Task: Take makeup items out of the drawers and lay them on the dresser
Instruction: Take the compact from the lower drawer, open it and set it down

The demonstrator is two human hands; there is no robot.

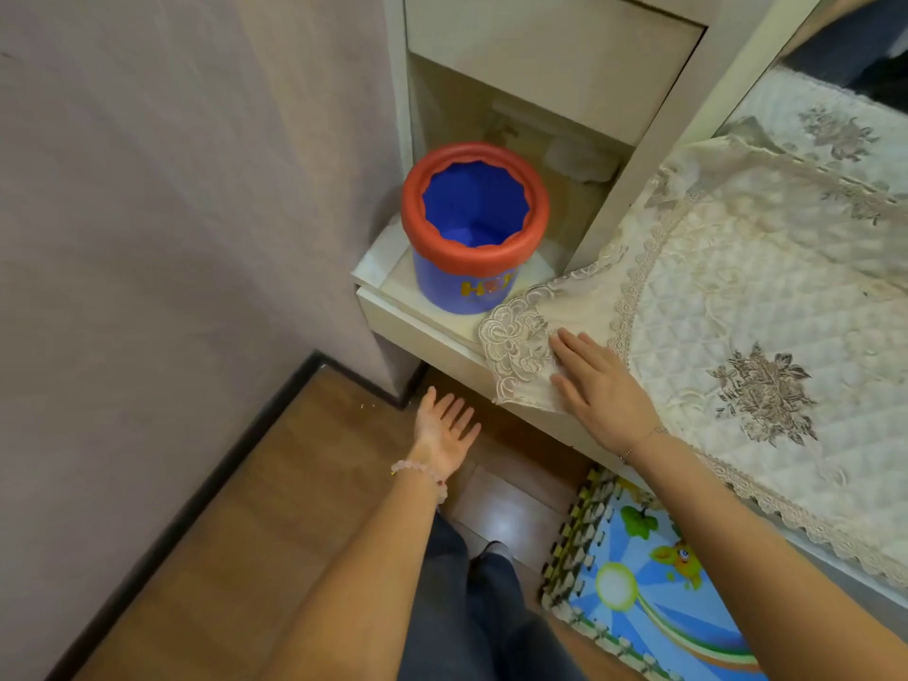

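Both hands empty at the dresser, no makeup in sight yet

The pale wood-look dresser [417, 326] has a cream quilted lace cloth [737, 297] on top, with the right hand [602, 385] lying flat and open on its corner. The left hand [444, 430] hangs lower, palm up, fingers spread, under the dresser edge. A blue bucket [471, 228] with a red rim stands on the dresser's left end.

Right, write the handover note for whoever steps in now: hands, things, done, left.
Left hand: open, empty, palm up, reaching below the dresser's front edge.
Right hand: flat, empty, resting on the lace cloth at the dresser's corner.
Blue bucket with red rim: on the dresser top beside the cloth, looks empty.
Done: nothing visible; no makeup items laid out.
Left: open the drawers, take the items out, lay them on the dresser.
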